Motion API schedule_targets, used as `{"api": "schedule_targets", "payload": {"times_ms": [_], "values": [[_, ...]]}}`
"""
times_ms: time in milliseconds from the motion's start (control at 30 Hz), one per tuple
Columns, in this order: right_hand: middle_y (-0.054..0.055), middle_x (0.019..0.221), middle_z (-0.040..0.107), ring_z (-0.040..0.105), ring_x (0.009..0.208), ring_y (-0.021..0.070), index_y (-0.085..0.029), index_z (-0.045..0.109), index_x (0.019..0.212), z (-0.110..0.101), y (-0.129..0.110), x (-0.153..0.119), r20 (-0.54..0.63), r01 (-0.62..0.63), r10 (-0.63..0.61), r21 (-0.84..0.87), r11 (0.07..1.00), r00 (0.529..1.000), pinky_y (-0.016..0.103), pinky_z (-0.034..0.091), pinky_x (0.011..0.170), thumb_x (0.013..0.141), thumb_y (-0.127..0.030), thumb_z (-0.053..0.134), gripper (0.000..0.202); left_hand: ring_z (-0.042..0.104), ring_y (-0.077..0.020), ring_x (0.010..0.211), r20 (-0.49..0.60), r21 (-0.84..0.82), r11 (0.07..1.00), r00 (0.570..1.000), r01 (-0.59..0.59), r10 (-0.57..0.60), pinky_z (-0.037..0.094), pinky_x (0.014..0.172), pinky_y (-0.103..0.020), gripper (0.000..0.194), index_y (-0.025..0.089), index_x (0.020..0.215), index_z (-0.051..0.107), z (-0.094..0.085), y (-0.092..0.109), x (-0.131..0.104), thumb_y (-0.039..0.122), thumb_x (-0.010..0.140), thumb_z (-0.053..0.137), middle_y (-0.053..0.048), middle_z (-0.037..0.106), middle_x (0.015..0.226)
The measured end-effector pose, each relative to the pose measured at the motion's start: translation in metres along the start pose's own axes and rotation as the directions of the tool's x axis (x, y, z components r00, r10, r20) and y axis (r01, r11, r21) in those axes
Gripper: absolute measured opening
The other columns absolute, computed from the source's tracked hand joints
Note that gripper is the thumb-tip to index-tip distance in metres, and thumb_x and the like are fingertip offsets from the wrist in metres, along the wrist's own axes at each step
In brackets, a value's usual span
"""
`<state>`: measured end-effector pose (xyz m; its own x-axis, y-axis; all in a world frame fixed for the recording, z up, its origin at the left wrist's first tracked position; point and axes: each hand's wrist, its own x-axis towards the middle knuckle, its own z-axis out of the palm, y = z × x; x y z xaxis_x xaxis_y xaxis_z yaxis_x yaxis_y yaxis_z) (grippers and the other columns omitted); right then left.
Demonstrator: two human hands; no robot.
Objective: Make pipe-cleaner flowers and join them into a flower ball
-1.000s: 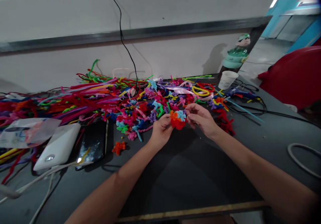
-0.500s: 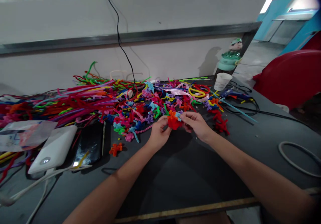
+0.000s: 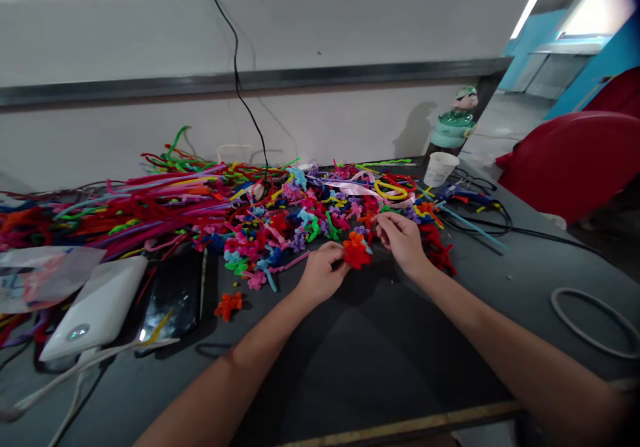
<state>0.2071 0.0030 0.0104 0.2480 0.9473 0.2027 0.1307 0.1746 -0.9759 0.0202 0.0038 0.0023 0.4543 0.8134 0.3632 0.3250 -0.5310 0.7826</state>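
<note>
The left hand (image 3: 323, 276) pinches the flower (image 3: 357, 252) above the table (image 3: 380, 353), red side nearest, orange side toward the pile (image 3: 270, 223); it looks too round to tell its long way. The right hand (image 3: 403, 243) curls just beside it; I cannot tell if it holds anything.

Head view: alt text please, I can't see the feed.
The left hand holds a red-and-orange fuzzy flower over a dark table; the right hand is close beside it, fingers bent. Behind them lies a colourful heap of fuzzy stems and small shapes, with a black phone and white device at picture left and a white cup at picture right.
</note>
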Motion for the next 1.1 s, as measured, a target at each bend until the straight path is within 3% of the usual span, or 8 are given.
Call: {"api": "schedule_targets", "payload": {"times_ms": [167, 400, 467, 667, 767, 900, 1000, 1100], "values": [[0.003, 0.079, 0.065, 0.058, 0.070, 0.0148, -0.018, 0.065, 0.089, 0.018, -0.016, 0.033, 0.272, 0.261, -0.171, -0.339, 0.904, 0.947, 0.028, 0.046, 0.066, 0.078, -0.026, 0.054, 0.017, 0.057, -0.0134, 0.069, -0.015, 0.042, 0.998, 0.999, -0.037, 0.038, 0.044, 0.065, -0.024, 0.017, 0.017, 0.063, 0.063, -0.003, 0.002, -0.001, 0.017, 0.077, 0.053, -0.004, 0.061, 0.072], [0.010, 0.124, 0.056, 0.049, 0.112, 0.0238, -0.021, 0.061, 0.114, 0.042, -0.009, 0.070, 0.808, 0.881, -0.351, -0.431, 0.195, 0.473, 0.039, 0.038, 0.090, 0.084, -0.011, 0.048, 0.034, 0.056, -0.0198, 0.086, 0.192, 0.070, 0.928, 0.918, -0.365, 0.346, 0.046, 0.080, -0.032, 0.021, 0.019, 0.067, 0.060, 0.002, 0.004, -0.008, 0.004, 0.072, 0.046, -0.005, 0.063, 0.070], [0.010, 0.123, 0.057, 0.051, 0.109, 0.0237, -0.020, 0.062, 0.112, 0.041, -0.003, 0.072, 0.850, 0.904, -0.315, -0.421, 0.076, 0.422, 0.038, 0.040, 0.085, 0.087, -0.013, 0.046, 0.030, 0.056, -0.0201, 0.086, 0.188, 0.060, 0.922, 0.912, -0.381, 0.365, 0.046, 0.081, -0.033, 0.022, 0.020, 0.064, 0.059, 0.004, 0.006, -0.010, 0.003, 0.071, 0.046, -0.005, 0.063, 0.069], [0.011, 0.121, 0.059, 0.053, 0.108, 0.0255, -0.019, 0.069, 0.099, 0.014, -0.003, 0.065, 0.774, 0.857, -0.398, -0.512, 0.064, 0.492, 0.040, 0.039, 0.088, 0.088, -0.017, 0.046, 0.025, 0.059, -0.0181, 0.084, -0.053, -0.063, 0.984, 0.985, -0.169, 0.166, 0.047, 0.076, -0.029, 0.018, 0.018, 0.070, 0.066, 0.000, 0.001, -0.004, 0.011, 0.077, 0.051, -0.006, 0.065, 0.079], [0.009, 0.108, 0.066, 0.058, 0.102, 0.0229, -0.019, 0.068, 0.101, -0.001, -0.003, 0.052, 0.534, 0.719, -0.496, -0.606, 0.340, 0.684, 0.037, 0.041, 0.088, 0.088, -0.020, 0.046, 0.025, 0.060, -0.0180, 0.086, -0.258, -0.216, 0.976, 0.963, 0.024, -0.081, 0.045, 0.081, -0.030, 0.017, 0.017, 0.073, 0.068, -0.001, -0.009, 0.002, 0.023, 0.081, 0.055, -0.007, 0.065, 0.084], [0.004, 0.082, 0.072, 0.065, 0.075, 0.0210, -0.020, 0.060, 0.109, -0.014, 0.002, 0.034, 0.225, 0.394, -0.333, -0.661, 0.639, 0.916, 0.032, 0.046, 0.070, 0.086, -0.032, 0.051, 0.028, 0.060, -0.0174, 0.085, -0.418, -0.385, 0.917, 0.867, 0.102, -0.271, 0.044, 0.085, -0.031, 0.020, 0.017, 0.084, 0.067, 0.000, -0.019, 0.005, 0.034, 0.081, 0.056, -0.005, 0.066, 0.082], [0.006, 0.085, 0.071, 0.063, 0.081, 0.0249, -0.019, 0.057, 0.111, -0.016, 0.001, 0.026, 0.184, 0.326, -0.303, -0.779, 0.536, 0.935, 0.035, 0.046, 0.070, 0.082, -0.032, 0.055, 0.031, 0.059, -0.0167, 0.087, -0.508, -0.383, 0.921, 0.815, 0.076, -0.278, 0.043, 0.087, -0.029, 0.021, 0.017, 0.083, 0.066, -0.001, -0.019, 0.004, 0.035, 0.082, 0.055, -0.005, 0.066, 0.085], [0.012, 0.105, 0.065, 0.055, 0.102, 0.0288, -0.016, 0.057, 0.111, -0.007, -0.004, 0.022, 0.262, 0.455, -0.443, -0.787, 0.416, 0.857, 0.041, 0.043, 0.086, 0.083, -0.026, 0.052, 0.030, 0.059, -0.0171, 0.091, -0.565, -0.333, 0.939, 0.780, 0.083, -0.269, 0.042, 0.089, -0.029, 0.021, 0.018, 0.084, 0.066, -0.003, -0.017, 0.003, 0.035, 0.082, 0.054, -0.005, 0.066, 0.089]]}}
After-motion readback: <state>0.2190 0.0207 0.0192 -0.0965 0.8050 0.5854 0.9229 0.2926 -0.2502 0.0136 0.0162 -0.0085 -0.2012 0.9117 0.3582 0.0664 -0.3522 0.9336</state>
